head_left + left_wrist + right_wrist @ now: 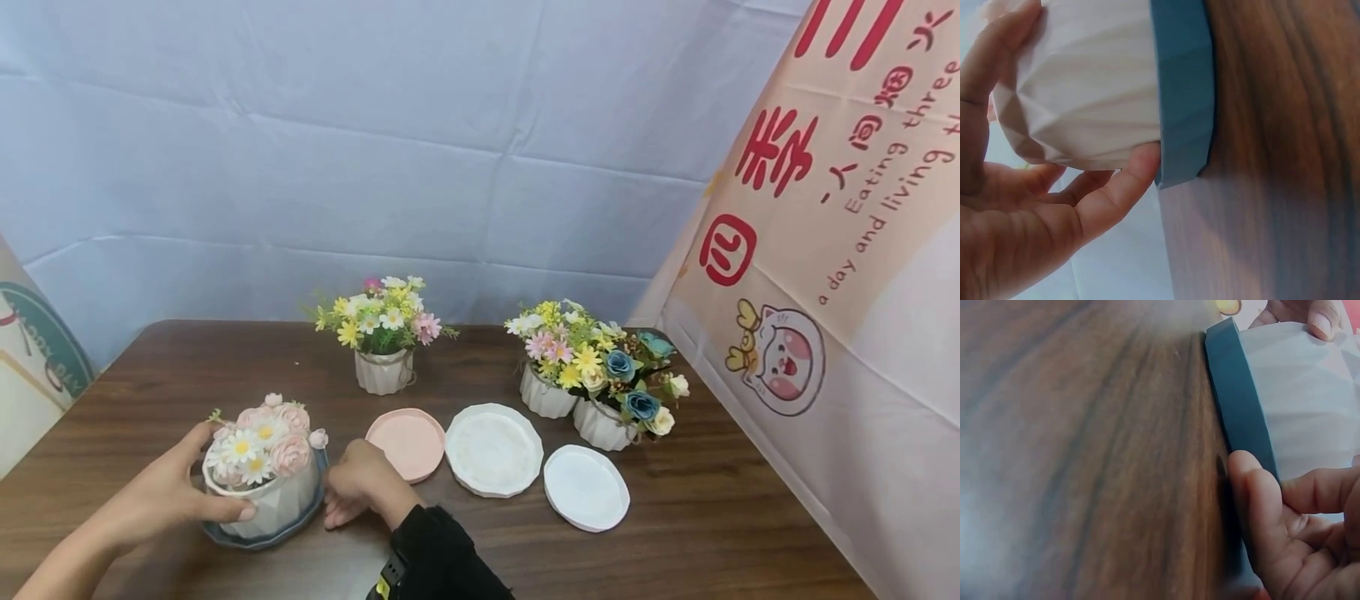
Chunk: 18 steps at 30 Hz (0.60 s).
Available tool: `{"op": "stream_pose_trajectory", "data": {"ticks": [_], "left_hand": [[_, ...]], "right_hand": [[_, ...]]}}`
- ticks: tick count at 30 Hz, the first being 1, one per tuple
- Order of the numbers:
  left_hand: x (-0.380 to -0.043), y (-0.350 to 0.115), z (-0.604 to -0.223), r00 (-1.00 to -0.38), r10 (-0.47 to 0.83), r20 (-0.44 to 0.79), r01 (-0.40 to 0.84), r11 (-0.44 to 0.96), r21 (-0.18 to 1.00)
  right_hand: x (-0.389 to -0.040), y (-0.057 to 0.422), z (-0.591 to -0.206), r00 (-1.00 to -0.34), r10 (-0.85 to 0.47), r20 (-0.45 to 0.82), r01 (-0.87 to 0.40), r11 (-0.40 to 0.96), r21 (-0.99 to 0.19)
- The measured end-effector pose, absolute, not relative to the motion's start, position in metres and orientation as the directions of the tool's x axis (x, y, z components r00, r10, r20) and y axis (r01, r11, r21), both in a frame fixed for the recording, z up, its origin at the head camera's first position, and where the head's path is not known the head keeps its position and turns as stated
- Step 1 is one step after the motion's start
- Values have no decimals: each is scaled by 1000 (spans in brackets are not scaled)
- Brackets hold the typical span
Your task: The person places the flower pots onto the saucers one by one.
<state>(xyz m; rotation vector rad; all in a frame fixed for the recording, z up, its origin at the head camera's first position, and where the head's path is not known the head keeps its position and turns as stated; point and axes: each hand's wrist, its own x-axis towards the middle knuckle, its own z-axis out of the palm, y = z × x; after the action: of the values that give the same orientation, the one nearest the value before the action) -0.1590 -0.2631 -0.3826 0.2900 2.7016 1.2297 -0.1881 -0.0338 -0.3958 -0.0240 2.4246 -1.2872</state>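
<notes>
A white faceted flowerpot (283,502) with artificial pink and white flowers (258,442) stands in a blue-grey saucer (258,542) at the table's left front. My left hand (161,496) grips the pot from the left, thumb on its near side and fingers around the far side. In the left wrist view one fingertip lies low on the pot wall (1097,106), right at the saucer's rim (1185,94). On the other side, my right hand (363,482) pinches the saucer's edge (1241,400) between thumb and fingers, low at the table top.
To the right lie a pink saucer (407,444), a larger white saucer (493,450) and a smaller white one (587,488). Behind them stand a potted yellow-and-pink bouquet (384,371), a similar pot (546,393) and a blue-flowered pot (603,427). A printed cloth (847,250) hangs along the right edge.
</notes>
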Motion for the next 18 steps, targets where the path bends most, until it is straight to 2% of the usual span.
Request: {"op": "stream_pose_trajectory", "data": {"ticks": [3, 6, 10, 18], "left_hand": [[-162, -265, -382, -967, 244, -73, 101, 630, 770], [-165, -267, -382, -970, 240, -48, 117, 626, 771], [-171, -271, -381, -969, 243, -35, 132, 633, 763], [-185, -280, -379, -961, 250, -122, 74, 650, 756]], "right_hand": [[-190, -37, -397, -904, -189, -383, 251, 491, -834], [-193, -40, -397, -903, -178, -390, 276, 455, -847], [-198, -43, -397, -912, -160, -377, 268, 463, -845], [-207, -51, -399, -937, -111, -331, 231, 515, -826]]}}
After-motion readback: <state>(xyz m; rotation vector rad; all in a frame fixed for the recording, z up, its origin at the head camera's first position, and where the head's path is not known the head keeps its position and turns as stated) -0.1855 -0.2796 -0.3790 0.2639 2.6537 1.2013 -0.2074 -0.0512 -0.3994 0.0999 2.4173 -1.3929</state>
